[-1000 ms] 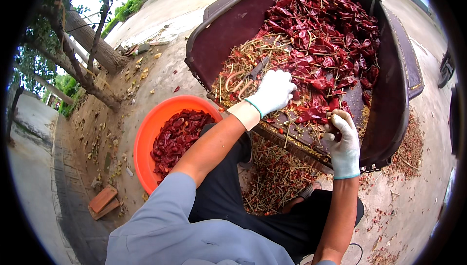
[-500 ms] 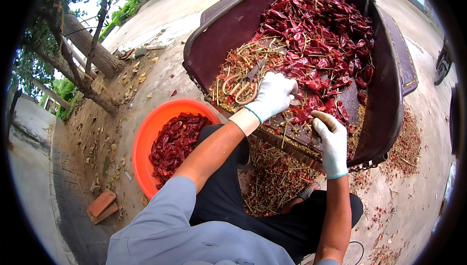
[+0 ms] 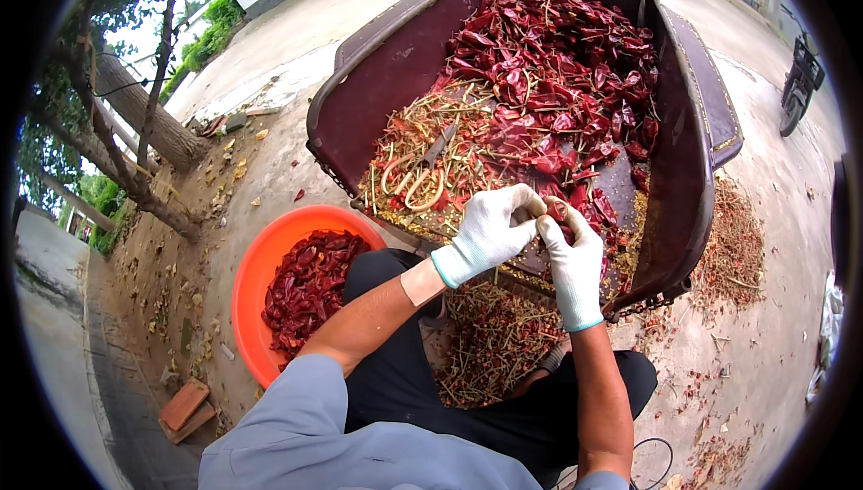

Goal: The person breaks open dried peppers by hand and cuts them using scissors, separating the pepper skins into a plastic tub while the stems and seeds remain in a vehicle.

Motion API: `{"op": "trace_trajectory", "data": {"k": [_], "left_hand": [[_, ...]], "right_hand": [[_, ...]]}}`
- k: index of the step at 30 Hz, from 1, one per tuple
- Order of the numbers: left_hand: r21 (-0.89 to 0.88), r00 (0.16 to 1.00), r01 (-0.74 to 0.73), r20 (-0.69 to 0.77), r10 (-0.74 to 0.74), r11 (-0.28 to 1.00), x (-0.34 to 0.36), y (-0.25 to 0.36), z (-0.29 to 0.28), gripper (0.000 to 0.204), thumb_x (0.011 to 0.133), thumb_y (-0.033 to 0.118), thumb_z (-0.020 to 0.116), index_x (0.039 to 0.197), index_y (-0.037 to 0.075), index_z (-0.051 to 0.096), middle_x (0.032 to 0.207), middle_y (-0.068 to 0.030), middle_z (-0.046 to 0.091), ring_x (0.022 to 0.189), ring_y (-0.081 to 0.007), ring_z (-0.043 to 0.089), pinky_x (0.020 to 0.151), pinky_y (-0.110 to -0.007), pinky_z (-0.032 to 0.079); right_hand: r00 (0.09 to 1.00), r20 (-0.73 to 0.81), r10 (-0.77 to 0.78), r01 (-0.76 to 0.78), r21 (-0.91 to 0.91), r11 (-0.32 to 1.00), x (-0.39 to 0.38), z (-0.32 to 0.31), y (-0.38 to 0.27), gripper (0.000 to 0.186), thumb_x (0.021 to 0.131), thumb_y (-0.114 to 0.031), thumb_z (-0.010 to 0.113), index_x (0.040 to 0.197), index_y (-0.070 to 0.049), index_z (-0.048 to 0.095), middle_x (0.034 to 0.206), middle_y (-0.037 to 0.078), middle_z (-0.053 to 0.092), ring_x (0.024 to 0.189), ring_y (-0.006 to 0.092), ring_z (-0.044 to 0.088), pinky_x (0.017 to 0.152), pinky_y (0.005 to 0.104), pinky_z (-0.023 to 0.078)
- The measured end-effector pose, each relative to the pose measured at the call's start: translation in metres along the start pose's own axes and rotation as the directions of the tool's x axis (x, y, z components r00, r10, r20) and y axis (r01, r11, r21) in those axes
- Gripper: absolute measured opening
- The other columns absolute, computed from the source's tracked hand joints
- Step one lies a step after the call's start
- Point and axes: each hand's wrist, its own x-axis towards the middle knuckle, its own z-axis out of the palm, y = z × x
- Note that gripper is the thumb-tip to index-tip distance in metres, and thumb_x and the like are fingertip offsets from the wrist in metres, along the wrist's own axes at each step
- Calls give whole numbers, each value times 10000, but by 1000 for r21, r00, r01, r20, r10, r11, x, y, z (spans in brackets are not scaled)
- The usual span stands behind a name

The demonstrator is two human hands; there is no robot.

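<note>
My two hands, in white knit gloves, meet over the near edge of the cart bed. My right hand (image 3: 575,267) is closed on a dried red chili pepper (image 3: 557,209), mostly hidden by the fingers. My left hand (image 3: 493,231) has its fingers pinched together against the right fingertips; what they grip is covered. Beyond the hands, a heap of dried red chili peppers (image 3: 562,67) fills the far part of the maroon cart bed (image 3: 688,175). Scissors (image 3: 422,166) with pale looped handles lie on a pile of cut stems (image 3: 449,121), left of the hands.
An orange basin (image 3: 248,297) of red chili peppers stands on the ground to the left. Stems and scraps (image 3: 494,346) litter the ground between my legs, with more (image 3: 733,243) right of the cart. Bricks (image 3: 186,405), a tree trunk (image 3: 148,108) and a parked two-wheeler (image 3: 798,85) stand farther off.
My hands were apart above the cart bed; now they have come together at the fingertips, nearer to me. The whole view has shifted slightly. The scissors stay on the stems.
</note>
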Motion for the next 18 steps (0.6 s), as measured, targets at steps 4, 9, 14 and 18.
{"op": "trace_trajectory", "data": {"k": [4, 9, 14, 18], "left_hand": [[27, 995, -42, 97, 39, 999, 0, -2, -7, 193, 852, 125, 728, 1020, 29, 718, 844, -66, 743, 717, -110, 690, 663, -268, 555], [108, 987, -149, 80, 141, 983, -3, 11, -19, 193, 843, 186, 729, 1013, 96, 741, 889, -69, 725, 777, -194, 722, 681, -295, 564], [253, 847, -523, 48, 529, 814, 4, 0, -15, 155, 811, 141, 761, 953, 82, 739, 835, -75, 683, 723, -235, 686, 643, -306, 549], [319, 847, -507, 15, 531, 801, 1, 0, -14, 94, 792, 119, 745, 870, 74, 717, 770, -73, 673, 680, -244, 685, 616, -317, 549]], "right_hand": [[994, -19, -105, 98, -235, 967, -4, -3, -15, 331, 887, -162, 718, 1174, -5, 662, 1062, 149, 701, 938, 223, 689, 850, 311, 523], [989, 50, -141, 149, -294, 944, -6, -5, -22, 221, 901, -85, 658, 1102, 7, 652, 832, 121, 686, 708, 160, 664, 676, 305, 526], [975, 210, -78, 120, -196, 973, -8, -7, -20, 205, 923, -59, 600, 1107, 12, 656, 784, 122, 681, 693, 113, 649, 645, 283, 512], [950, 244, -193, 261, -288, 921, -10, -5, -12, 196, 896, -52, 586, 1066, 22, 648, 820, 198, 672, 714, 288, 684, 678, 358, 523]]}}
